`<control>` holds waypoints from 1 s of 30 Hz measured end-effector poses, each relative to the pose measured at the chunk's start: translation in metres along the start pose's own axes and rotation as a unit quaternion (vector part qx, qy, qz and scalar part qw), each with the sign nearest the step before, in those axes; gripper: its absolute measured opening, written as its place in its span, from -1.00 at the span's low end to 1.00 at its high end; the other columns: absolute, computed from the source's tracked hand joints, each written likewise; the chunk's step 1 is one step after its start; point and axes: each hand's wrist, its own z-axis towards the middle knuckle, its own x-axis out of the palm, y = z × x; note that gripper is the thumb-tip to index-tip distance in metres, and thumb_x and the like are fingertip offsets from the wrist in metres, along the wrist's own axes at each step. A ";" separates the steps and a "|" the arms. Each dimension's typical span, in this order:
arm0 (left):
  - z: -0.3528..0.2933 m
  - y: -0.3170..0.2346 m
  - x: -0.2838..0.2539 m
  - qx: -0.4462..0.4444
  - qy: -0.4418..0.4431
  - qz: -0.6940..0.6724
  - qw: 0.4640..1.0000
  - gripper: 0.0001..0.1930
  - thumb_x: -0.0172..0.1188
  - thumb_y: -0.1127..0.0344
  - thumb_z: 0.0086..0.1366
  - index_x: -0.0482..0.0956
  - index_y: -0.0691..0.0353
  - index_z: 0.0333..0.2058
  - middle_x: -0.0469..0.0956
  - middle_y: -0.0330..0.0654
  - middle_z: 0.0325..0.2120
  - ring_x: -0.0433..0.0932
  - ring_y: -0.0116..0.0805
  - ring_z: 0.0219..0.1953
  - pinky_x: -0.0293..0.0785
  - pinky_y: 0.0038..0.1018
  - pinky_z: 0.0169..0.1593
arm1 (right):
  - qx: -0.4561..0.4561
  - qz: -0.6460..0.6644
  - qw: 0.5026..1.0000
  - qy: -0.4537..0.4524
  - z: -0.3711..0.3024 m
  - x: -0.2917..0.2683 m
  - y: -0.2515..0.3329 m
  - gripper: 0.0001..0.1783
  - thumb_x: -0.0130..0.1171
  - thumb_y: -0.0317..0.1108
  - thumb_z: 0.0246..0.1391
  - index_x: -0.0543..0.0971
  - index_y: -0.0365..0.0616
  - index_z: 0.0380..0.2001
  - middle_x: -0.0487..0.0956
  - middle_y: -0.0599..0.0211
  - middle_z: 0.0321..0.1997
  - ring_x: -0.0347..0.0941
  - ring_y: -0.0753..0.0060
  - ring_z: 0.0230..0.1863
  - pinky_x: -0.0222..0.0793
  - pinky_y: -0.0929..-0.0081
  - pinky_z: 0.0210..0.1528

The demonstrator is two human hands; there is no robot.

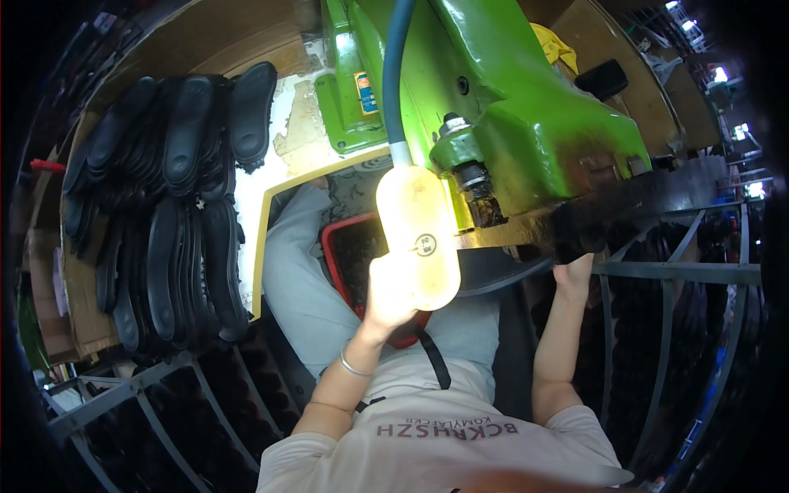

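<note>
My left hand [389,297] is raised behind a glowing oval lamp [417,222]; glare and the lamp cover its fingers. A bracelet circles my left wrist. On the other side, my right hand [573,273] has its fingers curled up beneath the dark machine edge, their tips hidden. Between the hands a black shoe sole [505,277], only partly seen, shows its curved rim below the machine. Its right end meets my right hand. Directly above stands a big green machine [526,107] with a metal bolt and a dark tool head [477,185].
Stacks of black shoe soles [185,135] cover the worktable [297,127] at left, beside cardboard [90,304]. A red bin [333,255] stands between my legs. Metal racks [674,274] flank both sides. The blue lamp hose [395,74] hangs over the machine.
</note>
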 end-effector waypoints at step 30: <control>-0.054 0.012 0.028 -0.097 -0.041 0.019 0.994 -0.78 0.33 0.38 0.05 0.55 0.41 -0.39 0.46 -0.18 -0.72 0.30 -0.56 -0.71 0.24 -0.55 -0.61 | -0.060 -0.166 0.968 0.177 -0.052 0.070 -0.049 -0.76 0.40 -0.48 -0.21 0.50 -0.24 -0.48 0.48 0.52 -0.60 0.30 0.83 -0.56 0.22 0.81 -0.52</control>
